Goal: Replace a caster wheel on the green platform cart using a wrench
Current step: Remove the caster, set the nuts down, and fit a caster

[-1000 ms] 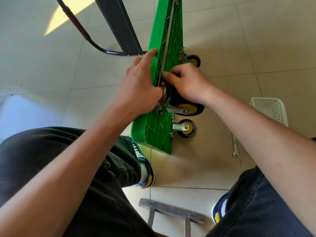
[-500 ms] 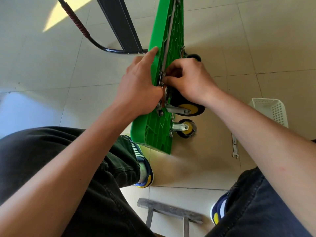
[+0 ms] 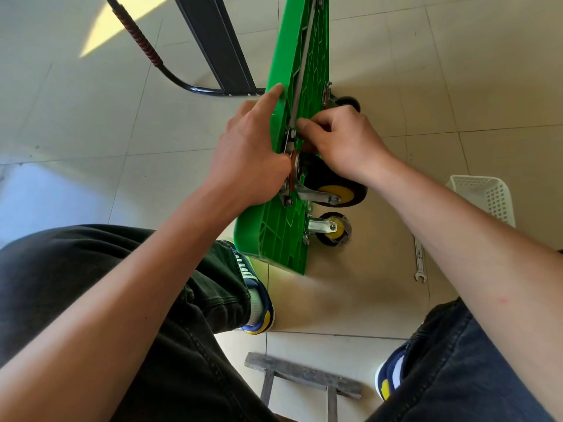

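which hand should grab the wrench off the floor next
Probably the right hand: the wrench lies on the tiles by that forearm, while the left hand steadies the green cart.

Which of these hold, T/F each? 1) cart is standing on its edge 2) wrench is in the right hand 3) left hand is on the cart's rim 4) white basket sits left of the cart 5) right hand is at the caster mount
1) The green platform cart stands on its edge. True.
2) The wrench is in the right hand. False: it lies on the floor, right of the cart, untouched.
3) The left hand is on the cart's rim. True: its index finger lies along the green edge.
4) The white basket sits left of the cart. False: it is on the right, beyond the wrench.
5) The right hand is at the caster wheel mount. True: its fingers are curled at the plate above the wheel.
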Demonstrator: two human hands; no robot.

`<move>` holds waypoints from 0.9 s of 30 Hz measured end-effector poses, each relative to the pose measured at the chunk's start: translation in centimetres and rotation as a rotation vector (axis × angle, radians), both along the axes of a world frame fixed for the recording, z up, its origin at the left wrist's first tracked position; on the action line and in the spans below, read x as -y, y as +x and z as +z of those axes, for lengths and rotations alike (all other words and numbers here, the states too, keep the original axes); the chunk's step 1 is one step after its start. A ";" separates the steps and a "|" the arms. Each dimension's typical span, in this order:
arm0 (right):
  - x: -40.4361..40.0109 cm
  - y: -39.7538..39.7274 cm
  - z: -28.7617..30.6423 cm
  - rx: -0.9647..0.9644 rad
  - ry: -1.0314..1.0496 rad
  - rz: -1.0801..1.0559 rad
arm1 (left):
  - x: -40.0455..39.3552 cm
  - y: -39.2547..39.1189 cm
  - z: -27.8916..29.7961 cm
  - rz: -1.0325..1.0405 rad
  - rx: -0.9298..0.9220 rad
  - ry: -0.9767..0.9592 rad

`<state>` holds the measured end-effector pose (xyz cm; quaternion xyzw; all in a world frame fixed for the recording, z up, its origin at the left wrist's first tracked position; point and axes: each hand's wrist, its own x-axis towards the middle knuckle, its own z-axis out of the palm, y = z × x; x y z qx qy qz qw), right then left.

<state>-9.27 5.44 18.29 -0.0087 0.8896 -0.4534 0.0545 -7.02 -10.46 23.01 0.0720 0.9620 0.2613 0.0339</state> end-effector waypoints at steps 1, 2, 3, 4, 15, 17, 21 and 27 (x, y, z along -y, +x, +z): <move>0.1 0.1 0.0 0.020 -0.001 0.013 | 0.0 0.0 0.0 -0.001 -0.004 0.000; 0.1 0.2 0.1 0.032 -0.003 0.025 | 0.0 -0.1 -0.1 -0.001 -0.006 -0.004; 0.1 0.2 0.1 0.035 -0.005 0.036 | 0.1 -0.1 -0.1 0.000 -0.006 -0.007; 0.1 0.2 0.1 0.029 -0.006 0.046 | 0.1 -0.1 -0.1 0.000 -0.004 -0.008; 0.0 0.0 -0.1 -0.054 -0.098 0.024 | 0.0 0.0 0.0 0.003 -0.002 -0.006; 0.1 -0.1 -0.2 -0.053 -0.125 0.009 | 0.0 0.0 0.0 0.001 0.000 -0.011; 0.2 -0.2 -0.3 -0.027 -0.105 -0.019 | 0.0 0.1 0.1 0.007 -0.001 -0.008; -0.1 -0.1 -0.1 -0.011 -0.041 0.046 | 0.0 0.1 0.1 0.009 0.003 0.009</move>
